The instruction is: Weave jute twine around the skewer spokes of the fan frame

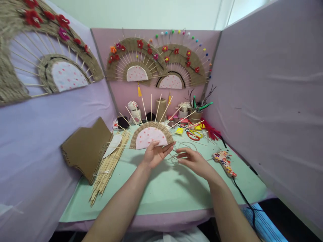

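A half-round fan piece [151,137] with a pink dotted centre, a band of wound twine and thin sticks fanning outward is held up above the table. My left hand [156,155] grips it at its straight lower edge, thumb in front and fingers reaching to the right. Beside it, my right hand [193,160] hovers with fingers slightly bent and apart, next to the fan's right corner. Loops of thin twine [186,144] lie around and behind its fingertips. Whether the right fingers touch the twine is hard to see.
At left lie a bundle of sticks [107,168], brown cardboard [84,148] and a white cut-out [113,145]. Scissors [194,135], a twine spool [160,109] and a pliers pot [195,116] stand behind. A flower-patterned glue gun [224,163] with cord lies right. Finished fans [136,43] hang on the panels.
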### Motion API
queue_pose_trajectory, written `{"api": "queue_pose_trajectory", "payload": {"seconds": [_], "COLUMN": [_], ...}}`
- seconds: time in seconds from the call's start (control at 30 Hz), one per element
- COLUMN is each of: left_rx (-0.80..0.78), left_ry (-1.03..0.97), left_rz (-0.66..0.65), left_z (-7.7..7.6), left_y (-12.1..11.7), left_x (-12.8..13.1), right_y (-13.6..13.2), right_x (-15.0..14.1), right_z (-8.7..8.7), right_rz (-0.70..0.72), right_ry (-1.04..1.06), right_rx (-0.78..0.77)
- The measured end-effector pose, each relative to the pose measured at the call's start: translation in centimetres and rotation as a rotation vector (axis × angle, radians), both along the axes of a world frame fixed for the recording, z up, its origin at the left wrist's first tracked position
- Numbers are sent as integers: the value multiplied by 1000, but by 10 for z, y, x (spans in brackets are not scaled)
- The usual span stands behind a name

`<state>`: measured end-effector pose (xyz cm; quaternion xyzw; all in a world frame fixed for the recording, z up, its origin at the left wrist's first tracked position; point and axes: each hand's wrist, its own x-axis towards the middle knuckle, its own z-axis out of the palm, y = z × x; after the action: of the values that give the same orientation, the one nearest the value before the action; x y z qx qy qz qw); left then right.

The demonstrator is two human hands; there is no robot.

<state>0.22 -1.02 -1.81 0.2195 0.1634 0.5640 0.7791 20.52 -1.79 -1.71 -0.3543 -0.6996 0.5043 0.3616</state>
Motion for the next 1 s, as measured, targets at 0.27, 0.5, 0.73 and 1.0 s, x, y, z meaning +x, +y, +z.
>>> {"api": "queue_pose_trajectory", "payload": {"seconds": [0.27,0.5,0.73,1.0], "left_rx": [-22,-48,-119,-179], "left_ry": [-56,-80,-42,66], "left_rz": [11,25,80,160], "left_z": [1,0,-4,-1], "left_y": [0,0,2,0], "left_x": [3,7,12,17], "right_y": [35,39,38,36], "right_x": [-48,-58,-58,-61], "right_z": [-3,-14,-18,-16], "right_rz": [-305,-391,-443,-362], "right_ry": [288,417,458,460], "right_rx": [104,69,21,58]}}
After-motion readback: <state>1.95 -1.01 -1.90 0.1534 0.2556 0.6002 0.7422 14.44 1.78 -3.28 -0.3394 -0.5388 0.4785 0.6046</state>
